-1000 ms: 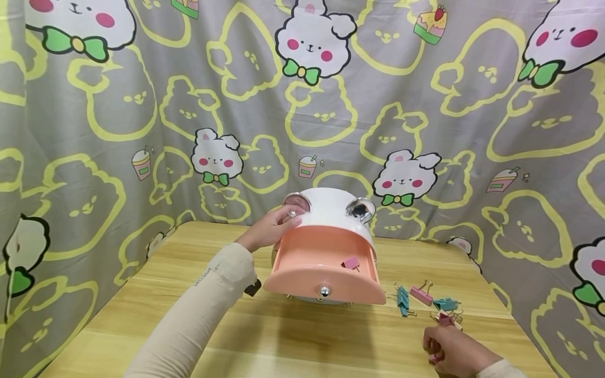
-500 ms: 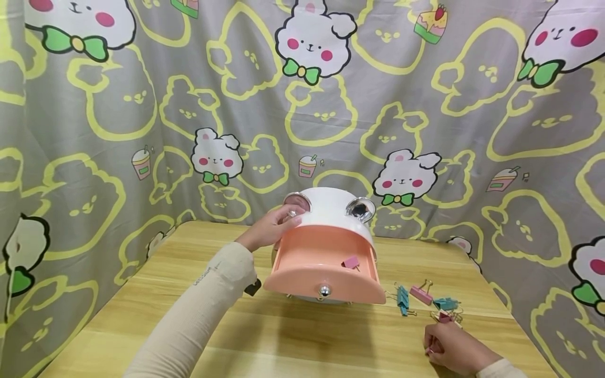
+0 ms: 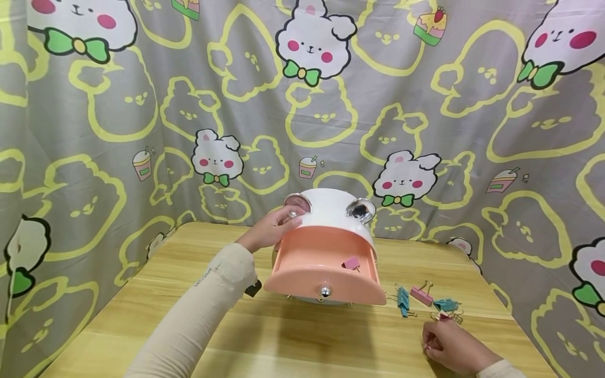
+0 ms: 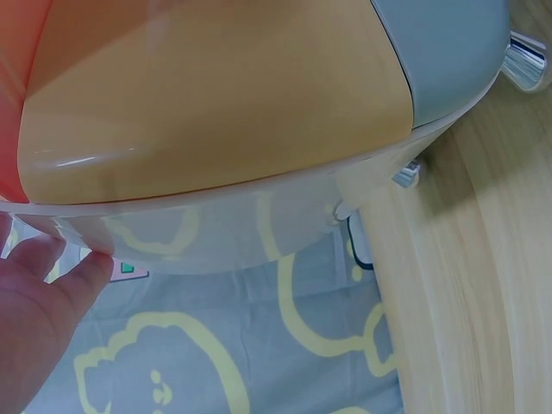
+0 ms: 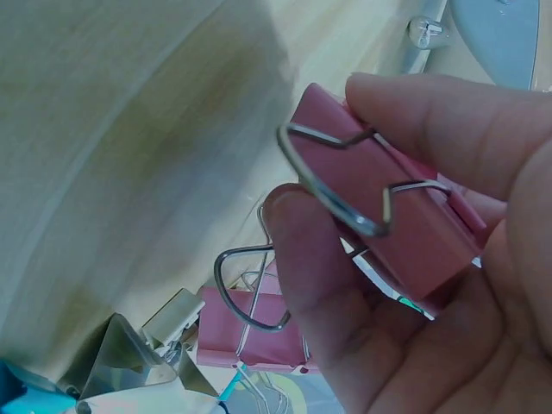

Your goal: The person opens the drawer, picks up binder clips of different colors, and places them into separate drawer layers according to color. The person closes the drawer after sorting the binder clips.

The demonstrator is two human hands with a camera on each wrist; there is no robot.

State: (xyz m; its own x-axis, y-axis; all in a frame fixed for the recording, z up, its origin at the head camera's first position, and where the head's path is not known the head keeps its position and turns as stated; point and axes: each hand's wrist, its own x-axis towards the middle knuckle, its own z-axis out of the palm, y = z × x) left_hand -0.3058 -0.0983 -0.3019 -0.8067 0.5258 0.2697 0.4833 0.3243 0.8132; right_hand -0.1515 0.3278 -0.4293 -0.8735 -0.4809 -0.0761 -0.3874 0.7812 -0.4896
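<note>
Your right hand (image 3: 456, 347) pinches a pink binder clip (image 5: 423, 241), right of centre in the right wrist view. Expect it light, stiff and smooth; take its flat sides. Your left hand (image 3: 270, 229) grips the drawer cabinet (image 3: 330, 207) near mid-frame.

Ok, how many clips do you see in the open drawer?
1: a pink clip near the right side of the drawer; its front panel may hide others.
</note>
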